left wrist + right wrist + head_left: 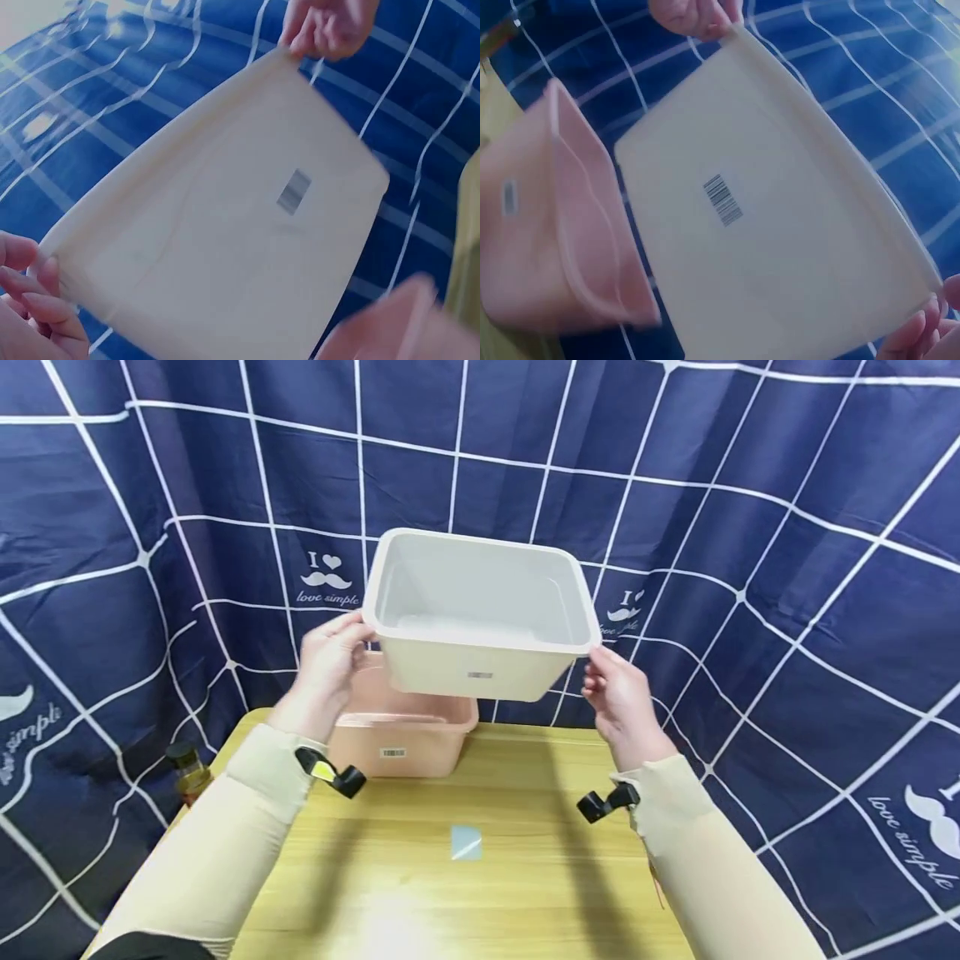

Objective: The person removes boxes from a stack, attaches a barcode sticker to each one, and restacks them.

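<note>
A white plastic storage bin point(480, 670) is held up in the air, its open top tipped toward the head camera and its inside bare. My left hand point(327, 672) pinches the rim at the near left corner. At the near right corner my right hand point(619, 700) grips the same rim between thumb and fingers. A barcode label is on the bin's near wall, seen clearly in the right wrist view point(723, 201). Below and to the left, a pink bin point(405, 752) stands on the table, partly hidden by the white bin and my left hand.
The wooden table point(525, 877) has a small light-blue square point(467, 843) near its middle. A bottle with a dark cap point(187, 768) stands by the left edge. Dark blue curtains point(495, 410) with white lines hang behind and on both sides.
</note>
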`<state>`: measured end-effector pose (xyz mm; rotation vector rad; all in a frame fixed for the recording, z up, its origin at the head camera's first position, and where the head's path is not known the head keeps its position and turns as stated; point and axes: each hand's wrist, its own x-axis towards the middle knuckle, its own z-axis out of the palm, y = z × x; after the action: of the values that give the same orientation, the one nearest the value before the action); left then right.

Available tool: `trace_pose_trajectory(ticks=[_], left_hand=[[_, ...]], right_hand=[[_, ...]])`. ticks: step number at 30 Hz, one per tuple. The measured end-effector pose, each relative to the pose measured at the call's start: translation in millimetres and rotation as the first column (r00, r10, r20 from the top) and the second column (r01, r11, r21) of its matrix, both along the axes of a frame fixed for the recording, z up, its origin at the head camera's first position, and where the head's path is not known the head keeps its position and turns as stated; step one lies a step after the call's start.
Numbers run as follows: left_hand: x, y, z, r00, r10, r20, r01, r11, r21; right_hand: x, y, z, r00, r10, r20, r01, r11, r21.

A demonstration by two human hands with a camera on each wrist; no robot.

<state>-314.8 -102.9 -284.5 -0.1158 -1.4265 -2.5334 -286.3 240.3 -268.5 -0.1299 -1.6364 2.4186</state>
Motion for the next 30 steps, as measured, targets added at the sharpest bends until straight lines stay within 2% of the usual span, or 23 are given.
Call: trace_pose_trajectory(ticks=[4,7,12,15,21,25,30], left_hand=[[-3.6,-35,-0.1,0.999,-0.002,-0.039,0.004,0.998,0.069],[-5.5,-57,-6.7,0.999,-0.012,-0.051,0.016,0.996,0.092],[-8.7,-82,-25.8,1.000,-0.012,0.008,0.011,0.997,0.078],[-11.1,-86,-37.6,0.999,-0.011,0.047,0.009,0.999,0.049],[-15.8,-83,-56.2,0.996,-0.030,0.084,0.031,0.999,-0.009],[-17.4,-83,-66.9,0.991,-0.015,0.129,0.021,0.999,-0.042],[-18.5,-86,-82.5,0.982,-0.002,0.189,0.022,0.994,-0.107]], right_hand=[[-13.5,-27,-0.8,0.998,0.055,0.021,-0.057,0.989,0.135],[-23.4,-44,-6.9,0.996,0.084,0.037,-0.091,0.967,0.237],[-35.6,-61,-23.9,0.984,0.156,0.090,-0.177,0.929,0.325],[-38.4,-61,-33.8,0.977,0.177,0.123,-0.209,0.913,0.351],[-40.2,-53,-51.8,0.968,0.177,0.179,-0.236,0.888,0.395],[-41.7,-51,-66.3,0.955,0.190,0.227,-0.273,0.863,0.425],[-42.2,-52,-87.5,0.944,0.203,0.260,-0.302,0.849,0.434]])
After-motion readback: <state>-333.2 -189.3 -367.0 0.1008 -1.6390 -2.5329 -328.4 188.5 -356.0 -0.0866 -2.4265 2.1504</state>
